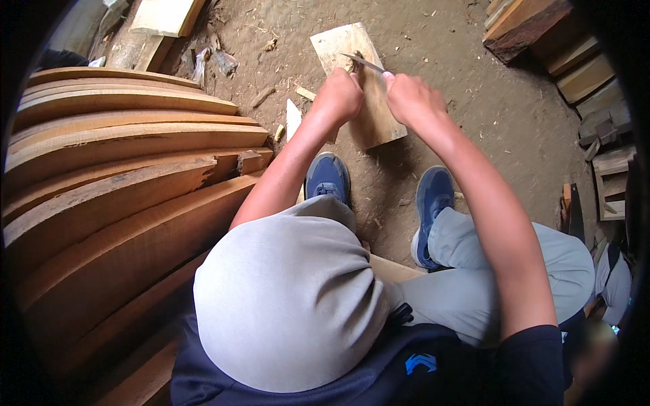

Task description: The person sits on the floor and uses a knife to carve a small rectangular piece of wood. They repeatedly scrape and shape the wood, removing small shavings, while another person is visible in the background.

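My right hand (414,100) is closed round the handle end of a thin-bladed knife (369,63). Its narrow grey blade points left and crosses the top of a small rough brown piece of wood (355,62). Beside that piece, my left hand (340,98) is closed and appears to grip it; the fingers mostly hide its lower part. Under both hands a pale wooden board (380,125) lies on the dirt floor, its long side running away from me. Whether the blade is biting into the wood cannot be made out.
Long planks (135,139) stand in a row at my left. Wood offcuts (294,118) and chips litter the dirt floor (467,74). Stacked timber blocks (525,27) stand at far right. My blue shoes (328,177) flank the board's near end. A person's blurred arm shows at lower right.
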The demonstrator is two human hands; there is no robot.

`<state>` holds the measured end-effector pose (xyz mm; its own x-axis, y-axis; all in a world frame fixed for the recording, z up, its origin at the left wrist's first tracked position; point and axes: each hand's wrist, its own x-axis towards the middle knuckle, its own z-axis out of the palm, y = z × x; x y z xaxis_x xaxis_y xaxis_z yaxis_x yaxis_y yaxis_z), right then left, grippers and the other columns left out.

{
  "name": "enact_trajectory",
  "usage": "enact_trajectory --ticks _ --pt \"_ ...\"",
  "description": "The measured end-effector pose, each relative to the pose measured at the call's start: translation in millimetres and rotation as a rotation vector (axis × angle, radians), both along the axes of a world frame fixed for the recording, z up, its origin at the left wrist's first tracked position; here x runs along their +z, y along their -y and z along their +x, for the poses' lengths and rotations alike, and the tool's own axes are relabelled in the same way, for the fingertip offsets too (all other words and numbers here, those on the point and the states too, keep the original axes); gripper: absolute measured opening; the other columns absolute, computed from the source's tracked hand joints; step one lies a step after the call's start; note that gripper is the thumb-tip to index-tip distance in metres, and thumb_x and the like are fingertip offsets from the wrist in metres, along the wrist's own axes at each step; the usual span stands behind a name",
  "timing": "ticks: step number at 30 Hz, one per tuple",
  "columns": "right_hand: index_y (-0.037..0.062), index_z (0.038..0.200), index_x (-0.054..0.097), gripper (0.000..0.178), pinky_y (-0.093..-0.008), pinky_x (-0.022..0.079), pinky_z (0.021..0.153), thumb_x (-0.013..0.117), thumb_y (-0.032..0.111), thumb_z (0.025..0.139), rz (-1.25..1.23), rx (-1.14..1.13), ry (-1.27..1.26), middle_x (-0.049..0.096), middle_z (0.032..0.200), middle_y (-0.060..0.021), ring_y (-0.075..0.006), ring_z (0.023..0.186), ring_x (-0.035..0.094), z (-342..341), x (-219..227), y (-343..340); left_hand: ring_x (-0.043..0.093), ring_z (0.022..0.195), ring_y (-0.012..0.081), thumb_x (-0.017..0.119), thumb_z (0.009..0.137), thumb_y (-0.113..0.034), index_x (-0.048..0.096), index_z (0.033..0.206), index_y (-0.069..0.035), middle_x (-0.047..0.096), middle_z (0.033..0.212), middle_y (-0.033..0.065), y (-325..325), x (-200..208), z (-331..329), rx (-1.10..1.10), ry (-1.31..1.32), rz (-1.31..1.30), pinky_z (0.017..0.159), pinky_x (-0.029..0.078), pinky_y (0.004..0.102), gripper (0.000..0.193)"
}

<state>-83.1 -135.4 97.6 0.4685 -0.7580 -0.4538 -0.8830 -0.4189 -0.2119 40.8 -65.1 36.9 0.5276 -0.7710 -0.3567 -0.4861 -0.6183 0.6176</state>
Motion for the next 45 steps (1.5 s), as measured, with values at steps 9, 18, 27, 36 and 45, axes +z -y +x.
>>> enact_trajectory --ticks 9,18,27,36,45 --pt "0.0039 0.097 0.069 0.045 -0.0425 0.054 0.073 0.035 0.032 0.099 -0.167 0.089 -0.036 0.069 0.096 -0.0169 -0.0326 0.09 0.068 2.6 -7.6 -12.3 0.057 0.097 0.0509 0.036 0.097 -0.027 0.05 0.103 0.012 0.058 0.095 0.0388 -4.9 -10.4 1.0 -0.02 0.04 -0.101 0.087 0.045 0.0514 0.042" --pt "0.0032 0.095 0.066 0.041 -0.0398 0.057 0.065 0.037 0.032 0.099 -0.301 0.12 0.01 0.069 0.09 -0.0171 -0.0304 0.082 0.07 -1.0 -33.1 -13.9 0.054 0.097 0.0535 0.033 0.098 -0.03 0.048 0.104 0.01 0.057 0.095 0.0402 -11.3 -13.4 -16.0 0.089 0.001 -0.121 0.086 0.043 0.0541 0.043" --pt "0.0061 0.101 0.064 0.021 -0.0389 0.058 0.063 0.049 0.018 0.093 -0.415 0.153 -0.17 0.07 0.097 -0.0114 -0.0237 0.087 0.07 22.2 -18.5 -11.7 0.055 0.096 0.0524 0.034 0.098 -0.033 0.05 0.103 0.008 0.058 0.096 0.0382 -8.0 -25.7 -10.0 0.088 -0.001 -0.171 0.087 0.043 0.0533 0.044" --pt "0.0051 0.092 0.067 0.033 -0.0383 0.057 0.061 0.042 0.027 0.097 -0.395 0.186 -0.123 0.07 0.09 -0.0133 -0.0257 0.083 0.07 15.7 -25.5 20.0 0.056 0.092 0.0545 0.038 0.097 -0.028 0.049 0.1 0.01 0.058 0.092 0.0391 -20.6 -32.3 -16.7 0.086 -0.008 -0.199 0.085 0.043 0.0545 0.04" --pt "0.0007 0.092 0.064 0.048 -0.0491 0.051 0.073 0.036 0.039 0.098 -0.291 0.258 0.051 0.066 0.086 -0.0235 -0.0407 0.083 0.065 -12.9 -3.9 12.2 0.066 0.066 0.032 0.055 0.088 -0.024 0.049 0.108 0.008 0.064 0.083 0.0249 -25.7 -26.7 -5.8 0.204 -0.37 -0.206 0.055 0.052 0.0421 0.038"
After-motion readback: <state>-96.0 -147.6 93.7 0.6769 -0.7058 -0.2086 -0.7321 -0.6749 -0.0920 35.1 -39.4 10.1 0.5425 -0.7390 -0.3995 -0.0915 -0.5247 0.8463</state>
